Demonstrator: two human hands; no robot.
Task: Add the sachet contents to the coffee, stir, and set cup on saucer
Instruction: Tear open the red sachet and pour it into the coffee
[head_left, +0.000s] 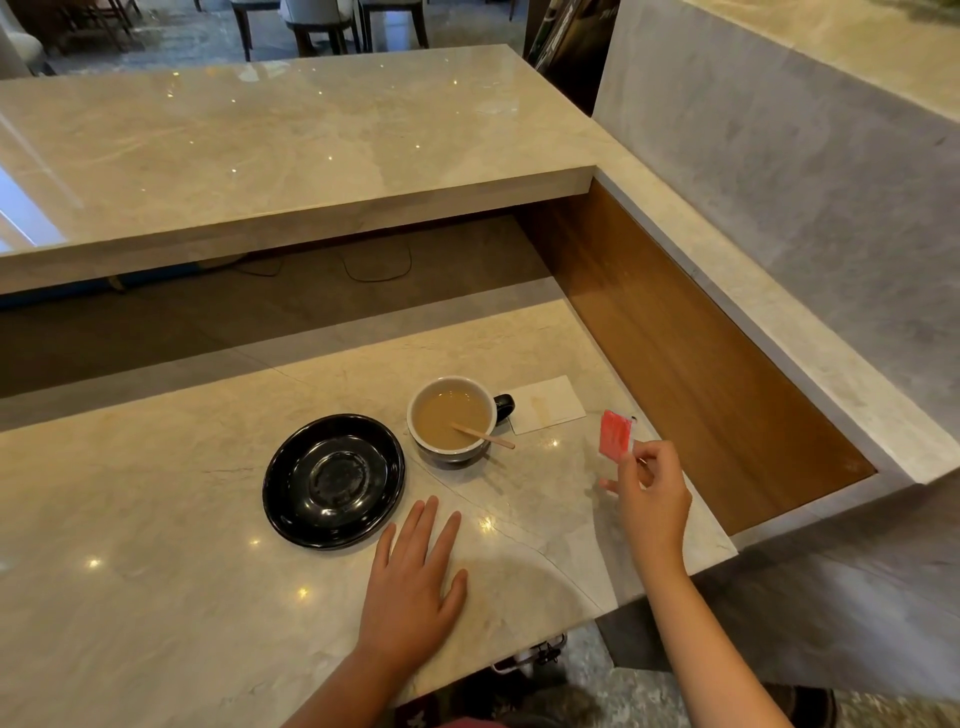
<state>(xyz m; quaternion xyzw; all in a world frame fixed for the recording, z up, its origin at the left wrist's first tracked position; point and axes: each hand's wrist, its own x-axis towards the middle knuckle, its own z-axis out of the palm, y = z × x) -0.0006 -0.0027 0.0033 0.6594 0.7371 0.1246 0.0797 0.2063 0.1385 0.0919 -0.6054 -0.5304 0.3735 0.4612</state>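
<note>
A white cup (451, 419) with a dark handle holds milky coffee and stands on the marble counter (156, 519). A wooden stirrer (483, 435) leans in it over the right rim. Left of the cup lies an empty black saucer (333, 480). My right hand (649, 491) pinches a red sachet (614, 434) upright by its lower corner, to the right of the cup and above the counter. My left hand (413, 582) rests flat on the counter, fingers apart, just below the saucer's right edge.
A white paper napkin (548, 404) lies behind the cup's handle. The counter's right edge drops beside a wooden panel (691, 353). A raised marble shelf (270, 150) overhangs the back, and chairs stand beyond it.
</note>
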